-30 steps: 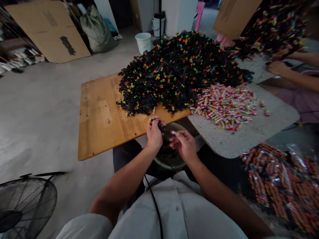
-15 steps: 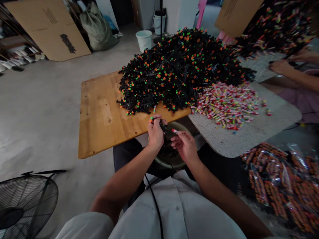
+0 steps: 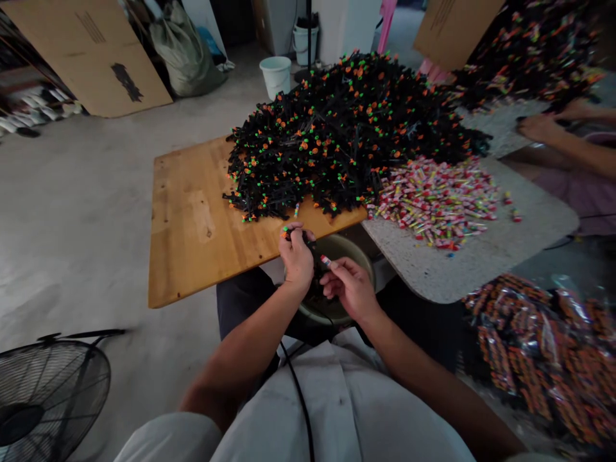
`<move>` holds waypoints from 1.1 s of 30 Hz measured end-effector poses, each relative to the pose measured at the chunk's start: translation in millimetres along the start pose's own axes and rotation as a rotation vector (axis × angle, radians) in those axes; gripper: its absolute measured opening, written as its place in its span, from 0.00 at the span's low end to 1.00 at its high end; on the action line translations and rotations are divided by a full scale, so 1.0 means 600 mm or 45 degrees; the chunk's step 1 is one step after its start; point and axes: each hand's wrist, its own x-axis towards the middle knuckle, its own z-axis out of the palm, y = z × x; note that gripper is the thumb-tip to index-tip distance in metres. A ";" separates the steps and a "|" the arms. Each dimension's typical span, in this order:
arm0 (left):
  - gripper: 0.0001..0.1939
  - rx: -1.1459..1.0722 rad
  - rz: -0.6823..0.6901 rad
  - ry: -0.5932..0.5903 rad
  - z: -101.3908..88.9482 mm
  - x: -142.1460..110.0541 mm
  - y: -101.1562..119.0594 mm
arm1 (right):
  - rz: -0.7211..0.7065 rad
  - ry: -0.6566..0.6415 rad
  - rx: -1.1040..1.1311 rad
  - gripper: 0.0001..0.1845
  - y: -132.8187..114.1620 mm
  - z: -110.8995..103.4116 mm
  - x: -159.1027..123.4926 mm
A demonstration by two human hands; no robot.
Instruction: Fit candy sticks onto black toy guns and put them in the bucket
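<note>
My left hand [image 3: 297, 260] is closed around several small black plastic pieces [image 3: 308, 240] with orange and green tips, just off the wooden board's front edge. Between thumb and fingertips of my right hand [image 3: 351, 287] is a small wrapped tube [image 3: 326, 260], white with a red end, pointing toward the left hand. Both hands are above a round tub [image 3: 359, 253] between my legs, with dark pieces inside. On the wooden board [image 3: 192, 237] lies a large heap of matching black pieces [image 3: 337, 138]. A pile of wrapped tubes [image 3: 436, 202] covers part of the speckled grey tabletop [image 3: 433, 276].
At the right, a co-worker's hands [image 3: 543, 128] work beside another dark heap [image 3: 534, 51]. Clear bags of orange-and-black items [image 3: 539, 359] lie at the lower right. A black fan [image 3: 48, 398] stands at lower left, a white bucket [image 3: 276, 77] behind the board.
My right hand has moved slightly left and down, bringing the tube closer to my left hand. My left hand keeps its hold on the black pieces.
</note>
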 end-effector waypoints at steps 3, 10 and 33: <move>0.05 0.045 -0.058 0.009 -0.006 0.000 -0.010 | 0.043 -0.082 -0.036 0.24 0.011 -0.005 -0.004; 0.08 0.479 -0.176 -0.211 -0.057 -0.007 -0.050 | 0.158 -0.012 -0.472 0.28 0.014 -0.131 0.030; 0.14 2.086 1.094 -0.635 -0.017 0.273 0.003 | -0.199 0.655 -2.118 0.25 -0.174 -0.143 0.243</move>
